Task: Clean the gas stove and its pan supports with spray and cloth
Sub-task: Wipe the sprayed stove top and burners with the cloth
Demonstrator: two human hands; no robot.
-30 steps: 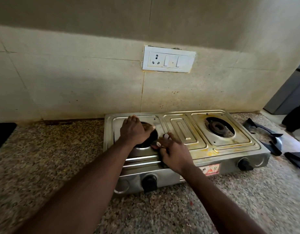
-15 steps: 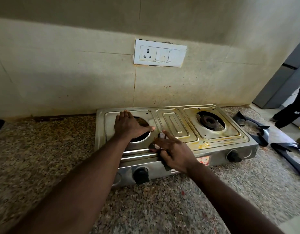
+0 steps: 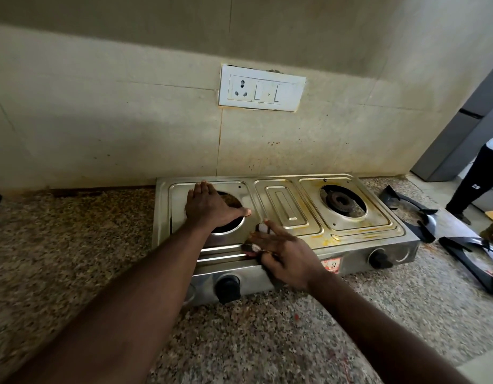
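1. The left hand [image 3: 209,209] lies flat on the gas stove [image 3: 284,206], palm down over the burner opening on that side. Its fingers are straight and together and the thumb is stuck out towards the other hand. It holds nothing.
2. The right hand [image 3: 287,256] sits just nearer than the left, on the ridged front lip of the stove, fingers reaching left over a small dark cloth [image 3: 251,247].
3. The cloth shows only at the fingertips. With the blur, I cannot tell whether the fingers pinch it or press it flat.
4. Both forearms reach straight out from the body and close in on each other towards the hands.
5. The two black pan supports [image 3: 414,214] are off the stove, lying on the speckled counter [image 3: 73,245] well out to the right of the right hand.
6. The open burner [image 3: 341,200] lies beyond the right hand and to its right.
7. Since half a second ago the left hand has stayed put. The right hand keeps to the same ridge, its fingers now looking more stretched out.
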